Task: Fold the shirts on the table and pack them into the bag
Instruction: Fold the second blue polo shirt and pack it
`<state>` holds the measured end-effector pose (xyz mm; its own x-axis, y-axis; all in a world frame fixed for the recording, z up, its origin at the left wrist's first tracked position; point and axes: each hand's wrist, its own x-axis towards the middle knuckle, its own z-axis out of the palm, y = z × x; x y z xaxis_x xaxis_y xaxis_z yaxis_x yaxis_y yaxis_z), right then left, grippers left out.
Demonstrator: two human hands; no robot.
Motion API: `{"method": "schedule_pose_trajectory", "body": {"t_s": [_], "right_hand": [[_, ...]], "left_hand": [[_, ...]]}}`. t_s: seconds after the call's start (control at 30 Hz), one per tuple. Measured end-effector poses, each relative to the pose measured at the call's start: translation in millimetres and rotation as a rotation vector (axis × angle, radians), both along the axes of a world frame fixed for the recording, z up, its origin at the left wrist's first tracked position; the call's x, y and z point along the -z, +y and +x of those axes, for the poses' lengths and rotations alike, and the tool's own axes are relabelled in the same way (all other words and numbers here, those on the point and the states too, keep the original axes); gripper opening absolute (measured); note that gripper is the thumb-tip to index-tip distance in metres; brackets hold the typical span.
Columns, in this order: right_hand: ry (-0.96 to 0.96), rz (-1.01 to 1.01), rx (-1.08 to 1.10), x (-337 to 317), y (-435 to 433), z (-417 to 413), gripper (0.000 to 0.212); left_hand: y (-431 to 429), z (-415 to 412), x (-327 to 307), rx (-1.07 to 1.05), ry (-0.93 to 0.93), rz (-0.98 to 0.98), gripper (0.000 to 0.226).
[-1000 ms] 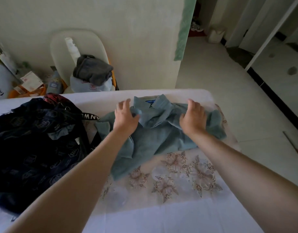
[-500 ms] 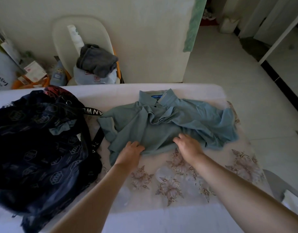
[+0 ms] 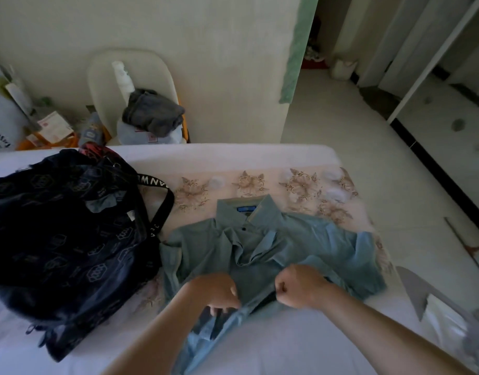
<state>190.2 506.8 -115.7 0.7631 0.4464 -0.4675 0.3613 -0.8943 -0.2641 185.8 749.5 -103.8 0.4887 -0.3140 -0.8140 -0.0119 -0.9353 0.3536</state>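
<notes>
While the blue collared shirt (image 3: 300, 244) lies on the white tabletop (image 3: 233, 158), just beside the dark bag (image 3: 65, 239), left hand (image 3: 215, 289) fingers grasping its front, right hand (image 3: 300, 289) clenched tight on its cloth

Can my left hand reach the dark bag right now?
Probably yes: the bag lies just left of the left hand with nothing standing between, though that hand grips the blue shirt and must release it.

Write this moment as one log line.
left hand: grips blue shirt | right hand: grips shirt | dark bag: beside shirt
</notes>
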Motion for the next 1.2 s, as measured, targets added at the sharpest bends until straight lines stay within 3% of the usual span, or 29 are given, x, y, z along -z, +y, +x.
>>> {"method": "schedule_pose_trajectory", "body": {"t_s": [0.13,0.23,0.27,0.37,0.47,0.57,0.67,0.7,0.77,0.83,0.87,0.93,0.97,1.0,1.07,1.13,1.2], "right_hand": [[-0.356,0.181,0.074,7,-7,7,0.011],[-0.451,0.018,0.098,23,-11,15,0.036],[-0.454,-0.021,0.118,28,-12,17,0.038],[-0.491,0.065,0.277,27,-16,24,0.009],[-0.497,0.163,0.648,10,-26,38,0.018],[-0.35,-0.052,0.808,4,-50,55,0.026],[-0.198,-0.302,0.741,3,-52,61,0.036],[-0.212,-0.282,0.682,7,-49,63,0.049],[-0.326,-0.053,0.474,15,-36,65,0.074],[-0.384,0.071,0.182,15,-25,72,0.084],[-0.367,0.053,0.042,15,-21,78,0.079],[-0.304,-0.006,-0.13,14,-17,88,0.043],[-0.308,0.017,-0.122,12,-17,92,0.021],[-0.335,0.072,-0.06,11,-18,96,0.017],[-0.48,0.195,0.127,5,-25,104,0.035],[-0.696,0.252,0.256,-4,-37,112,0.038],[-0.688,0.172,0.242,-9,-48,121,0.035]], "left_hand": [[-8,-9,11,-0.206,-0.587,-0.108,0.023],[-10,-10,20,-0.113,-0.809,-0.092,0.04],[-11,-10,22,-0.07,-0.819,-0.027,0.048],[-10,-5,25,-0.039,-0.68,0.115,0.069],[-7,2,29,-0.077,-0.692,0.141,0.073],[-7,12,32,-0.164,-0.717,0.121,0.065],[-10,19,31,-0.225,-0.731,0.09,0.055],[-11,20,29,-0.246,-0.739,0.083,0.054],[-10,24,27,-0.294,-0.735,0.072,0.055],[-5,28,25,-0.354,-0.675,0.046,0.056],[-1,31,24,-0.378,-0.639,0.03,0.055],[6,36,19,-0.386,-0.603,0.013,0.052],[9,39,15,-0.382,-0.606,0.013,0.05],[12,43,10,-0.385,-0.614,0.013,0.047],[16,56,0,-0.379,-0.624,0.03,0.04],[18,77,-8,-0.353,-0.616,0.089,0.037],[16,99,-16,-0.311,-0.606,0.139,0.035]]}}
